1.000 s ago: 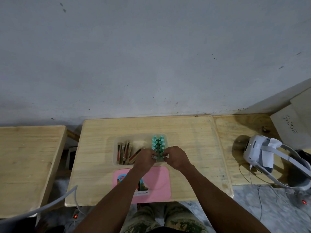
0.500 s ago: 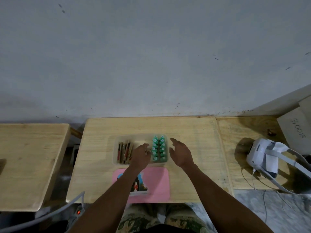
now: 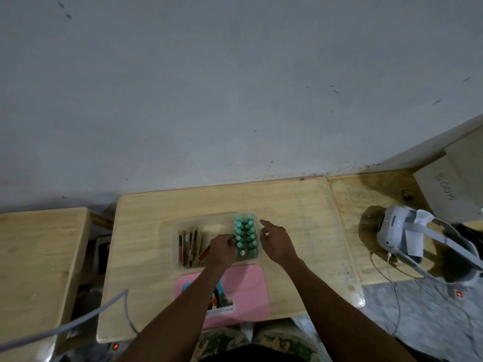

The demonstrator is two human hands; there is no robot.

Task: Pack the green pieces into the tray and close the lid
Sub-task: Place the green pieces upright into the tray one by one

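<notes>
Green pieces (image 3: 245, 235) stand in two rows at the right end of the clear tray (image 3: 167, 231). Left hand (image 3: 221, 250), fingers curled, rests against their left side; right hand (image 3: 275, 242), fingers spread and empty, hovers just right of the tray.

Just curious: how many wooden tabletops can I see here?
3: the middle table holding the tray, one on the left, one on the right under the white headset.
</notes>
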